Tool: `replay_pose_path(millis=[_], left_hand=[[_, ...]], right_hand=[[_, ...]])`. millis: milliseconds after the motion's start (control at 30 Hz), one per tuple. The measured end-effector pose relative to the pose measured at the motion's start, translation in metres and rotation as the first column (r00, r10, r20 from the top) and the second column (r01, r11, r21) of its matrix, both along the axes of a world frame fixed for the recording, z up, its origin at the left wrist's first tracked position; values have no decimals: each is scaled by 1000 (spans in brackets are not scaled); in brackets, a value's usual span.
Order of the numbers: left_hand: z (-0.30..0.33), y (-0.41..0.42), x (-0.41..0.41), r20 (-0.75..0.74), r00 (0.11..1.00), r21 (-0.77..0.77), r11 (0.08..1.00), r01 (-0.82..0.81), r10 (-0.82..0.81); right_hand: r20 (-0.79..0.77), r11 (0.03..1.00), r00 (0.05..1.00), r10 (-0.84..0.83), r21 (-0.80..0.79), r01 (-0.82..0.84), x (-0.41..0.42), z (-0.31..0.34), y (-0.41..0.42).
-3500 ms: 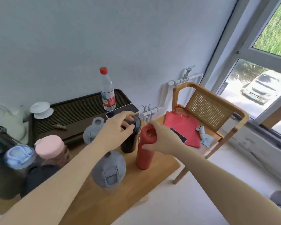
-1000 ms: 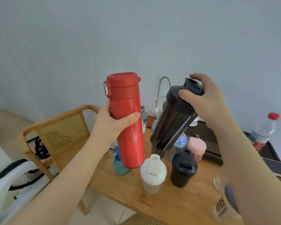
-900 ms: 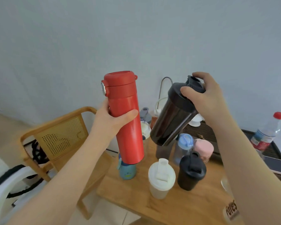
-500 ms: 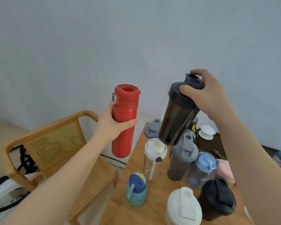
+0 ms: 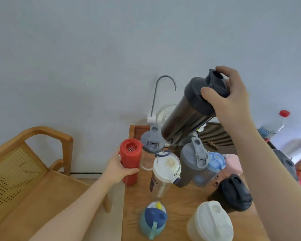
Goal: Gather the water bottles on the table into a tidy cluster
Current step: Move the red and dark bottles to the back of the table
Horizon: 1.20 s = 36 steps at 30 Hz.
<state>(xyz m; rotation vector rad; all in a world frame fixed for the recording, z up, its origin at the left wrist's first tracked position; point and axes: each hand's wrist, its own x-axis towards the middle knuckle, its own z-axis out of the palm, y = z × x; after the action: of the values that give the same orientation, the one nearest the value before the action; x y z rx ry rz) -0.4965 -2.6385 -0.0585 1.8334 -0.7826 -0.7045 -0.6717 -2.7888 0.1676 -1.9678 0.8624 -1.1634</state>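
Head view: most bottles already bunched on the table. Left hand grips the red flask, at the table's left edge beside the clear white-lidded bottle. Right hand holds the dark shaker by its lid, tilted above the cluster. Both unplaced.

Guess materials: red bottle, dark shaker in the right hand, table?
Red bottle: matte red coating with no see-through, likely painted metal or hard plastic; cannot tell which.
Dark shaker: smoky translucent body with an opaque grey lid, so probably plastic.
Table: wood or wood veneer with visible grain and a low sheen.
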Motion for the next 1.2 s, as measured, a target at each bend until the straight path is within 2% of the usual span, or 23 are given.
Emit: replay_pose_path(millis=[200, 400, 567, 767, 933, 1067, 1200], left_hand=[[-1, -14, 25, -3, 999, -62, 997, -41, 41], [-5, -28, 36, 11, 995, -20, 995, 102, -102], [-3, -23, 19, -14, 980, -85, 977, 198, -200], [-2, -22, 1, -46, 972, -111, 969, 223, -229], [-4, -16, -12, -81, 977, -122, 975, 187, -197], [1, -8, -26, -50, 991, -103, 988, 117, -122], [-1, 1, -39, -21, 999, -72, 996, 43, -45]], right_hand=[[-17, 993, 994, -112, -36, 111, 13, -11, 8], [-68, 980, 978, -198, -31, 196, 19, -19, 16], [-130, 967, 960, -249, -89, 239, -4, -1, 28], [-251, 968, 937, -242, -135, 214, -55, 5, 50], [-345, 983, 921, -181, -101, 156, -74, -37, 53], [-421, 996, 903, -86, -55, 69, -77, -91, 49], [-511, 998, 858, -56, 2, 67, -75, -140, 46]])
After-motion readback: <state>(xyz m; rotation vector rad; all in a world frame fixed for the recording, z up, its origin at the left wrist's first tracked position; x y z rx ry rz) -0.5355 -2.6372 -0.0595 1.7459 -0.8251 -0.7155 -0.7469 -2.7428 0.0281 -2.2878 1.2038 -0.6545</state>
